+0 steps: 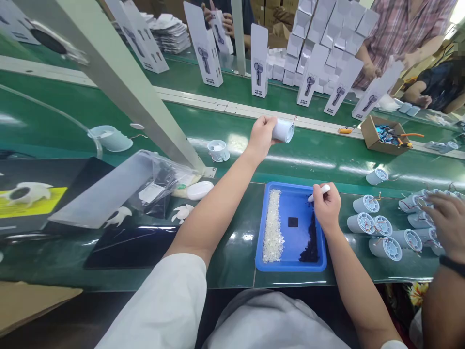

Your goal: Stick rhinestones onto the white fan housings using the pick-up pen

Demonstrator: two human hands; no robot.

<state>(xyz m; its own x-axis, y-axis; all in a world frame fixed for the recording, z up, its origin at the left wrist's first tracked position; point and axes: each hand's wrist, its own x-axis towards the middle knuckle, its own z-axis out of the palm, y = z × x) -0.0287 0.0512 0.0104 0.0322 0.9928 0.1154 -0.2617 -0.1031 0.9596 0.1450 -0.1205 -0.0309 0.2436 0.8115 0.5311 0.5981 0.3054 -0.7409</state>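
My left hand [262, 138] is closed around a pale blue cylindrical fan housing [284, 131], held out over the green belt with a thin wire at its rim. In my right hand [327, 208] is a white pen-like tool [324, 189], its tip at the upper end of a strip of small black pieces [311, 237]. Those pieces lie along the right side of a blue tray [259, 242]. Small clear-white pieces [273, 232] line the tray's left side, and a dark square [292, 222] is in its middle.
Several fan housings [385, 248] stand at right, where a co-worker's hand [448, 220] reaches in. Another housing [218, 151] is on the belt. A slanted metal post [145, 102] rises at left, near a plastic bag [105, 194]. Printed boxes [259, 63] and a small carton [374, 138] stand beyond.
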